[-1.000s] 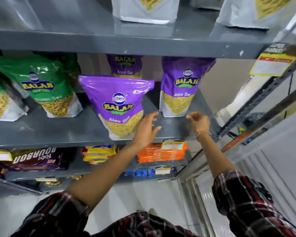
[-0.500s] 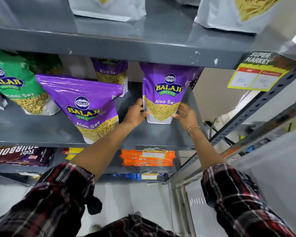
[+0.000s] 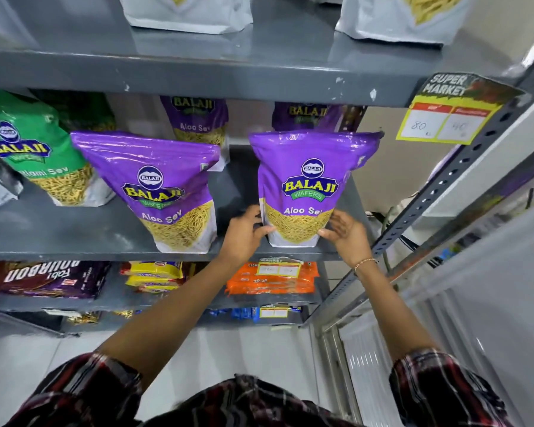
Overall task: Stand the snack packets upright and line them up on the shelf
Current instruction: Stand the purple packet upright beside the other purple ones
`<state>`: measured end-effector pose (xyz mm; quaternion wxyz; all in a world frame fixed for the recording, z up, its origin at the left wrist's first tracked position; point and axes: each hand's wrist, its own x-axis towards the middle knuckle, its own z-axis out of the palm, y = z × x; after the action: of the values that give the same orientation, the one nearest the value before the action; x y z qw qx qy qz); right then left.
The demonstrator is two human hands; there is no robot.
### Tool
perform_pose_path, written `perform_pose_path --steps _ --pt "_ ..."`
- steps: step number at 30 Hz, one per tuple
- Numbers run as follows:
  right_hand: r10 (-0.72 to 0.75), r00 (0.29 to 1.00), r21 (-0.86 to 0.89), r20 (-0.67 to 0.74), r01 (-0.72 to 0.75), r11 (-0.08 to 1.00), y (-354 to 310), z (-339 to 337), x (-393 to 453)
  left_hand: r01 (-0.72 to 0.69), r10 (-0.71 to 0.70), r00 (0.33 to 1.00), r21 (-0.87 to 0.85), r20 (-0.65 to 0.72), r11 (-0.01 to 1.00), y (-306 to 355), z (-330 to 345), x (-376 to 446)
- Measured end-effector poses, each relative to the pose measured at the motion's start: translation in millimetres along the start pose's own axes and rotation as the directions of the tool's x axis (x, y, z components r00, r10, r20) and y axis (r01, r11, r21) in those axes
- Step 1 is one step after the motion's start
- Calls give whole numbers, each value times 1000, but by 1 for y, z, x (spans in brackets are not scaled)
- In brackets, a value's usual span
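A purple Aloo Sev packet (image 3: 309,167) stands upright near the front right of the grey middle shelf (image 3: 59,238). My left hand (image 3: 244,232) grips its lower left side and my right hand (image 3: 346,232) grips its lower right side. A second purple packet (image 3: 161,186) stands upright to its left, leaning slightly. Two more purple packets (image 3: 198,121) (image 3: 305,115) stand behind, partly hidden. A green sev packet (image 3: 34,149) stands at the far left.
The upper shelf (image 3: 228,75) carries white-bottomed packets (image 3: 185,10) and overhangs the purple ones. A yellow price tag (image 3: 444,118) hangs on the slotted right upright (image 3: 429,204). Below, shelves hold orange packs (image 3: 272,282), yellow packs (image 3: 154,272) and a brown Bourbon pack (image 3: 47,278).
Both hands reached in, took the right purple packet by its lower sides and drew it forward to the shelf's front; another purple packet now shows behind it.
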<state>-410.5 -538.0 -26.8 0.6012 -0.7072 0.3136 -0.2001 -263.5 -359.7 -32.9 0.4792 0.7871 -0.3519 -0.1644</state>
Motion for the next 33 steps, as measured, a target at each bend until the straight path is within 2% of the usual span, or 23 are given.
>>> perform_pose_path --steps 8,12,14,16,17,18,19,22,25,30,33 --pt "-53 999 -67 -5 52 996 0 0 -20 1 -1 999 -12 -40 1000 3 5 -16" --pt "-43 999 -69 11 44 997 -7 0 -30 3 -2 1000 -78 15 997 10 0 -21" --pt "-122 988 -146 -99 107 983 -7 6 -39 19 -13 999 -122 48 992 13 -4 -30" --pt "-289 901 -277 -324 201 939 -6 22 -53 54 -55 999 -134 0 989 9 -10 -44" --pt "-374 841 -348 -392 241 906 -7 36 -64 58 -64 997 -139 -41 989 5 -16 -53" --pt "-444 806 -400 -391 285 871 -8 54 -75 54 -66 994 -133 -83 990 -2 -24 -64" --pt "-484 808 -413 -337 335 847 -12 77 -86 51 -65 990 -112 -126 992 -9 -33 -74" --pt "-475 878 -349 -63 426 834 -17 157 -106 111 -143 950 -128 -276 986 -39 -77 -100" --pt "-472 877 -276 96 479 834 -27 246 -115 131 -211 898 -223 -386 966 -68 -133 -114" --pt "-505 835 -274 218 549 790 -56 373 -109 94 -204 849 -239 -488 966 -114 -246 -114" --pt "-499 848 -314 180 530 788 -77 430 -89 124 -190 836 -161 -515 979 -154 -318 -98"
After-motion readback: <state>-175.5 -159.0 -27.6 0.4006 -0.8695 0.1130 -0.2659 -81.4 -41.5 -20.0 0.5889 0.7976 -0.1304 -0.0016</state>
